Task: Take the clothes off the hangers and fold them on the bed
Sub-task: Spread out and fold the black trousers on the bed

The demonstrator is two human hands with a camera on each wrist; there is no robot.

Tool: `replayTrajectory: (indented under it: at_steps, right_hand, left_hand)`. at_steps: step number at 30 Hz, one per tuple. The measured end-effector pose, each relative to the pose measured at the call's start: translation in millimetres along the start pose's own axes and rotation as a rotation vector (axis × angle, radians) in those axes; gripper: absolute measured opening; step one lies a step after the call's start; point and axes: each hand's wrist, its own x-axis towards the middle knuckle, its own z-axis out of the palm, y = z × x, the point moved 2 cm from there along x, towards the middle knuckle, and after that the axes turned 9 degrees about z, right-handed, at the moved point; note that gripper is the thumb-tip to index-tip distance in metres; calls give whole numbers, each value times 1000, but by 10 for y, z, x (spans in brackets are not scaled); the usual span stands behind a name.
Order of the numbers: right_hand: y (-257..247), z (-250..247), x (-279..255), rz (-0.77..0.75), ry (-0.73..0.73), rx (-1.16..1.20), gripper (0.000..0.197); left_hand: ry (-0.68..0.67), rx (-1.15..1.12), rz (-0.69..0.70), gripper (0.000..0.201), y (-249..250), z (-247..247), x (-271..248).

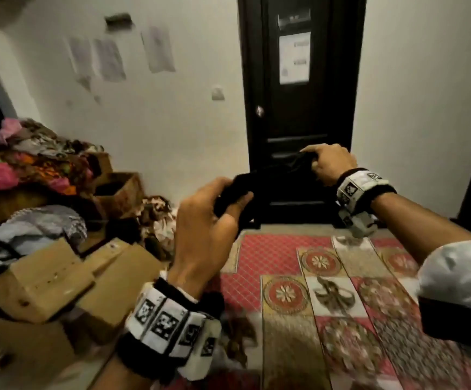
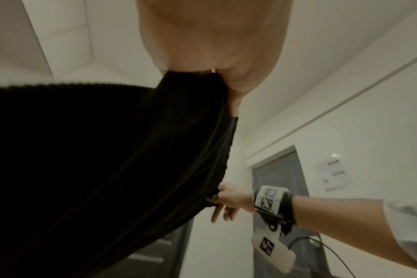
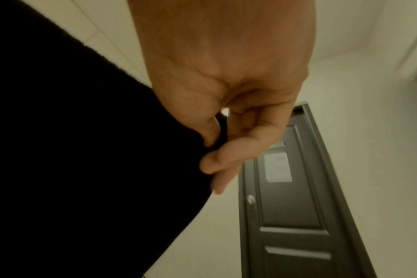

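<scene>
A black ribbed knit garment point(image 1: 273, 178) is stretched in the air between my two hands, above the far end of the bed point(image 1: 341, 291). My left hand point(image 1: 214, 218) grips its left end, fingers curled round bunched cloth. My right hand point(image 1: 327, 161) pinches the other end, higher and farther right. In the left wrist view the black garment point(image 2: 95, 159) fills the left side and my right hand point(image 2: 226, 199) holds its far corner. The right wrist view shows the black garment point(image 3: 71, 141) pinched by my right hand point(image 3: 217, 135). No hanger is in view.
The bed carries a red and gold patterned cover. A dark door point(image 1: 301, 108) stands straight ahead behind the garment. To the left are cardboard boxes point(image 1: 59, 277) and a heap of mixed clothes point(image 1: 31, 164) against the white wall.
</scene>
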Motion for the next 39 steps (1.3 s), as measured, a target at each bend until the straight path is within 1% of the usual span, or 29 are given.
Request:
replayTrajectory:
  at_steps: [3, 5, 6, 8, 10, 11, 13, 14, 15, 16, 17, 19, 21, 22, 25, 26, 27, 28, 29, 31, 32, 33, 35, 36, 38, 39]
  right_hand:
    - [1158, 750, -400, 175, -222, 151, 52]
    - [2032, 1298, -683, 299, -292, 229, 47]
    - [2422, 1541, -843, 363, -293, 272, 47]
    - [3238, 1951, -1237, 531, -299, 359, 51]
    - [3822, 2195, -1625, 680, -269, 491, 52]
    - [3985, 2262, -1803, 739, -229, 563, 52]
    - [4331, 2464, -2109, 887, -226, 697, 52]
    - [4432, 2549, -2201, 938, -255, 731, 52]
    - [4482, 2596, -2274, 1009, -314, 780, 53]
    - [4493, 2648, -2285, 1080, -385, 898, 52]
    - [4492, 2672, -2239, 1118, -433, 1013, 48]
    - [4526, 2652, -2027, 1141, -399, 1193, 39]
    - [4543, 2588, -1713, 1101, -345, 1274, 33]
    - [4553, 2523, -1534, 1066, -317, 1260, 30]
    - [4630, 2208, -1028, 950, -158, 1181, 16]
    - [4678, 2069, -895, 914, -97, 1152, 14]
    - [4752, 1974, -761, 886, -61, 1096, 18]
    - [4818, 1872, -657, 861, -52, 1022, 27]
    - [4891, 1831, -617, 867, -83, 936, 32]
    - [5041, 1812, -730, 859, -247, 632, 28]
    - [5160, 1848, -872, 841, -255, 439, 30]
    - [5234, 1881, -1067, 855, -213, 334, 35]
    - [5316, 2113, -1609, 859, -243, 292, 34]
    - [5300, 2252, -1894, 868, -293, 289, 35]
    - [5161, 2430, -2432, 909, -399, 283, 52]
    - [5094, 2453, -2619, 916, -426, 263, 56]
  left_hand:
    - [-238, -112, -236, 20, -116, 983, -952]
    - [-395, -126, -354, 28, -132, 1643, -1639]
    - [-461, -146, -398, 30, -124, 1905, -1947]
    - [-582, -194, -475, 26, -31, 2434, -2532]
    - [-691, -213, -524, 25, 61, 2831, -2991]
    - [-741, -220, -545, 25, 106, 2966, -3164]
    - [-849, -232, -568, 26, 212, 3245, -3483]
    - [-895, -237, -571, 25, 259, 3335, -3597]
    - [-930, -248, -585, 25, 294, 3434, -3702]
    - [-950, -250, -605, 25, 308, 3487, -3773]
    - [-952, -246, -619, 26, 305, 3544, -3831]
    - [-922, -257, -646, 27, 323, 3633, -3896]
    - [-863, -290, -669, 30, 352, 3684, -3852]
    - [-824, -310, -663, 32, 371, 3718, -3794]
    - [-673, -359, -574, 33, 427, 3938, -3523]
    - [-636, -372, -543, 33, 439, 4059, -3426]
    - [-632, -386, -514, 33, 450, 4204, -3351]
    - [-666, -403, -492, 35, 462, 4349, -3303]
    - [-731, -421, -476, 38, 476, 4487, -3307]
    - [-899, -417, -465, 43, 504, 4663, -3427]
    - [-973, -398, -464, 44, 509, 4674, -3517]
    - [-1004, -389, -467, 43, 493, 4645, -3618]
    - [-996, -378, -477, 38, 381, 4462, -3794]
    - [-983, -358, -487, 35, 282, 4327, -3860]
    - [-935, -292, -557, 36, 3, 3964, -3972]
    - [-899, -242, -602, 35, -191, 3758, -4007]
